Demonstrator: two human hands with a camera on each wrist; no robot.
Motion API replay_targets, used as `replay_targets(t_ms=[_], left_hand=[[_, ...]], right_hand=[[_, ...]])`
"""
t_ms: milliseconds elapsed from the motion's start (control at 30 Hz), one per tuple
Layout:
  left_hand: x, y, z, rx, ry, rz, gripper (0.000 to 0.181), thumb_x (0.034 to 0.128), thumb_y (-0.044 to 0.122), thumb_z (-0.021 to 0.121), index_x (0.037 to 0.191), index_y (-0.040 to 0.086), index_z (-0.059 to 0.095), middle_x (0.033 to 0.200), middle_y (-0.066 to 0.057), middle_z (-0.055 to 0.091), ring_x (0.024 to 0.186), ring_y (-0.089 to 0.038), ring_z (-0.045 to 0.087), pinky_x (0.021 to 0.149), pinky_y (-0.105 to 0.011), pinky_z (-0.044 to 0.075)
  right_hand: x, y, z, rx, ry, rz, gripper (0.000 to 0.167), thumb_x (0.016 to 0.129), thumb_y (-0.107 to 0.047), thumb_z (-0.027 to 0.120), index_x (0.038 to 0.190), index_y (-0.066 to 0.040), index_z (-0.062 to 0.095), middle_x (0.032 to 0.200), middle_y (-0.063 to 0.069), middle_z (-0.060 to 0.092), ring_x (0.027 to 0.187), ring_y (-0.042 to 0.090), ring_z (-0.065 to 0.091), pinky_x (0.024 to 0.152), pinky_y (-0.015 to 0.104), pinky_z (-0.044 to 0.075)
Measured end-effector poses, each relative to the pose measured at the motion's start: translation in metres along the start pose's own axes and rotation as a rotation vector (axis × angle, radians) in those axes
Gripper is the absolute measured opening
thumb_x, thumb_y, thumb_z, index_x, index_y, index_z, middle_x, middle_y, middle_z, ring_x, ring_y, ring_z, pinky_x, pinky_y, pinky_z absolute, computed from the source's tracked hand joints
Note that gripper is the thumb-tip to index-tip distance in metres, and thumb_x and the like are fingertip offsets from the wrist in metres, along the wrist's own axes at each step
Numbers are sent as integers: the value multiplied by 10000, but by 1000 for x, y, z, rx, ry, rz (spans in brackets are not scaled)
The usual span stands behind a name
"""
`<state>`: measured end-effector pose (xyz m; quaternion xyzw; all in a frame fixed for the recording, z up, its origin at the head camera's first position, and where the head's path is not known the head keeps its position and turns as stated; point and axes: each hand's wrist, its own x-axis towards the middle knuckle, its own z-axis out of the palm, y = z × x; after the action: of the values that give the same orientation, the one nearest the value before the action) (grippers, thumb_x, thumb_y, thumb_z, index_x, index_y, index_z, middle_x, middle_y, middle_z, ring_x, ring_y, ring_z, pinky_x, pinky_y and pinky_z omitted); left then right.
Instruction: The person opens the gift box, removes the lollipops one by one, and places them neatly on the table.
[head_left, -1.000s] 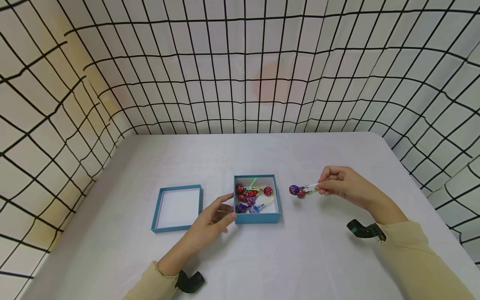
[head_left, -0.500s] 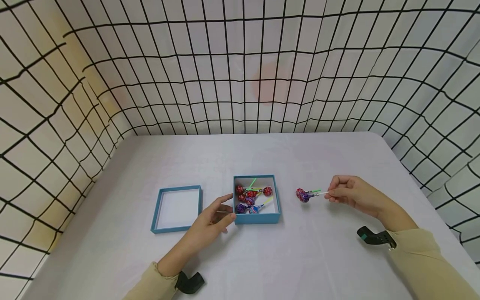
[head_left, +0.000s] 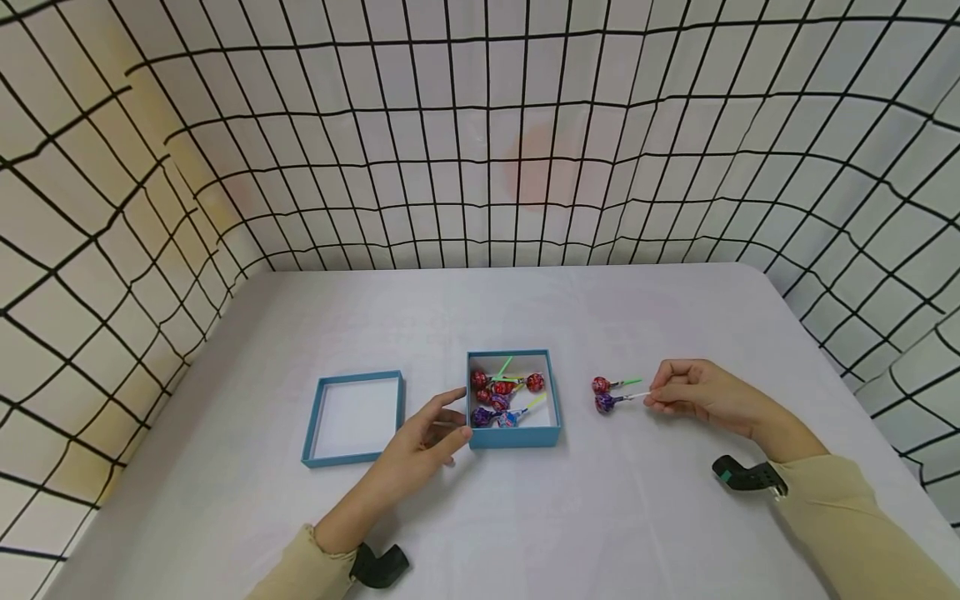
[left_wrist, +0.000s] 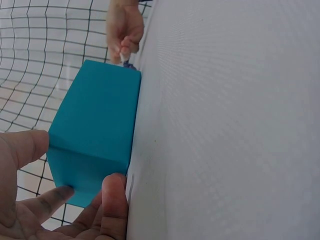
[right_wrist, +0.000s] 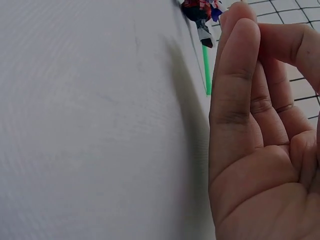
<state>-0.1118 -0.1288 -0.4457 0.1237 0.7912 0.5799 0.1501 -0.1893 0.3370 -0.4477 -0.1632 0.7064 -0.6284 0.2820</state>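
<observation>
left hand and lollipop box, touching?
Touching. The left wrist view shows fingertips of the left hand meeting the outer side of the lollipop box, no gap visible.

matt box (left_wrist: 97, 110), glossy lollipop wrapper (right_wrist: 197, 11)

Soft, even light fills the head view; faint, diffuse shadows lie by the left hand (head_left: 420, 440) and right hand (head_left: 701, 400), and a yellowish tint shows toward ten o'clock. The net (head_left: 488, 160) bows near the edges. The left wrist view is duller, the far hand blurred toward eleven o'clock. The right wrist view is dim, a smudged shadow crossing the grey table (right_wrist: 90, 140).
</observation>
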Motion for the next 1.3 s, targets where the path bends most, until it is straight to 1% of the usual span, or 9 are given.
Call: replay_targets(t_ms=[100, 200, 300, 400, 500, 600, 733, 867, 1300], left_hand=[[0, -1, 0, 1, 0, 2, 598, 1091, 230, 654, 1635, 122, 428, 1392, -242, 630, 1200, -312, 687, 798, -282, 619], [0, -1, 0, 1, -2, 5, 599, 1091, 225, 654, 1635, 121, 427, 1387, -242, 631, 1188, -304, 691, 795, -277, 618], [0, -1, 0, 0, 0, 4, 597, 1090, 220, 654, 1634, 118, 429, 1382, -243, 632, 1180, -301, 693, 790, -274, 618], [1, -1, 0, 0, 2, 2, 595, 1090, 221, 654, 1633, 118, 432, 1383, -242, 633, 1187, -304, 690, 787, -272, 617], [1, -1, 0, 0, 3, 0, 595, 1090, 223, 655, 1632, 119, 432, 1387, -239, 634, 1197, -311, 688, 789, -275, 617], [0, -2, 0, 0, 5, 1, 594, 1090, 225, 655, 1631, 122, 434, 1390, -239, 633, 1206, -316, 686, 793, -280, 619], [0, -2, 0, -1, 4, -1, 592, 1092, 228, 653, 1632, 127, 435, 1393, -237, 631, 1209, -316, 685, 796, -283, 619], [0, -2, -1, 1, 2, 0, 592, 1093, 231, 652, 1633, 127, 433, 1392, -236, 631, 1207, -314, 685, 796, -284, 619], [0, -1, 0, 1, 2, -2, 597, 1091, 239, 657, 1632, 124, 433, 1393, -234, 630, 1212, -314, 682, 802, -282, 620]], right_hand=[[1, 1, 0, -5, 15, 22, 69, 1079, -19, 605, 1058, -38, 668, 1053, 40, 822, 931, 71, 753, 816, 216, 632], [1, 0, 0, -56, 56, 67, 57, 1075, -46, 629, 1056, -13, 672, 1032, 33, 825, 917, 75, 757, 809, 228, 637], [1, -3, 0, -126, 107, 125, 109, 1062, -86, 672, 1068, 23, 673, 1010, 29, 824, 895, 82, 759, 803, 238, 641], [0, -7, 0, -185, 132, 167, 189, 1047, -113, 702, 1096, 66, 667, 1001, 51, 819, 876, 96, 760, 794, 245, 644], [1, -9, 0, -227, 127, 187, 241, 1040, -117, 709, 1123, 102, 655, 1005, 79, 809, 856, 100, 751, 783, 248, 644], [2, -11, -1, -256, 113, 204, 267, 1029, -123, 723, 1130, 114, 652, 993, 92, 802, 826, 98, 740, 769, 250, 643], [4, -13, -1, -286, 95, 217, 284, 1019, -143, 742, 1115, 110, 656, 954, 88, 790, 786, 107, 728, 748, 259, 642], [5, -13, 0, -314, 94, 224, 288, 1015, -165, 752, 1105, 94, 662, 928, 83, 777, 763, 115, 713, 723, 264, 634], [5, -15, 2, -314, 109, 234, 289, 1009, -160, 758, 1118, 87, 656, 912, 72, 777, 754, 116, 715, 707, 260, 627]])
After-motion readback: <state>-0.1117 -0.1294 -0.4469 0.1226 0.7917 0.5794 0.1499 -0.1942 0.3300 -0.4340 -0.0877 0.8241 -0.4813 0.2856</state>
